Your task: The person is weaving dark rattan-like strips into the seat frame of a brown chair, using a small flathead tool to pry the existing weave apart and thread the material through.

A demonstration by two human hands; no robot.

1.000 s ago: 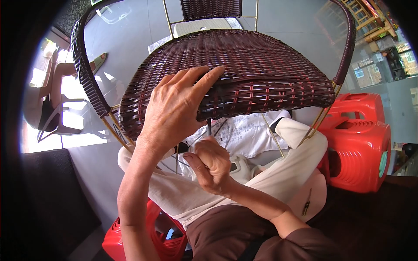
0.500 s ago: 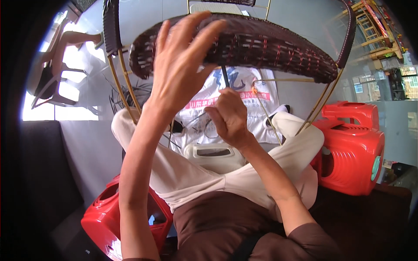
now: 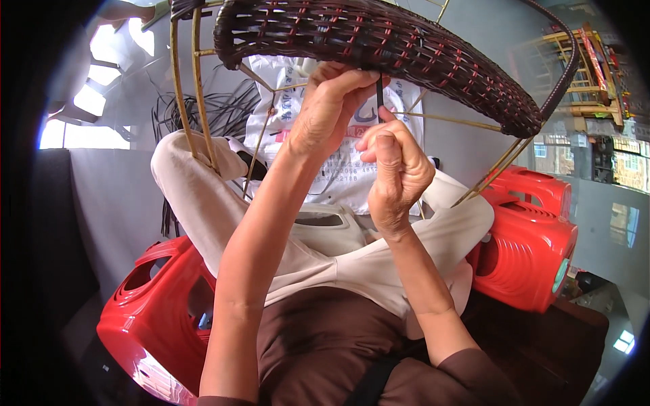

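A dark brown wicker panel (image 3: 325,34) with red strands through its weave spans the top of the view, fixed in a frame of thin tan rods (image 3: 198,88). From its lower edge a flat black weaving strip (image 3: 380,98) hangs down. My left hand (image 3: 328,101) is just under the panel, thumb and fingers pinched together at the strip's upper end; its fingertips are partly hidden by the weave. Lower and to the right, my right hand (image 3: 401,169) is closed round the lower part of the strip, whose end is hidden in the fingers.
A white printed sack (image 3: 325,183) lies on the floor between my legs, beyond a pale plastic stool (image 3: 325,233). Loose black strips (image 3: 203,105) are heaped at left. Red plastic stools stand left (image 3: 159,311) and right (image 3: 521,243). Bamboo furniture (image 3: 589,74) is at far right.
My left hand, spread open over the panel before, has come down and closed at the strip. My right hand has shifted right and turned. The panel sits higher in view, showing more weave.
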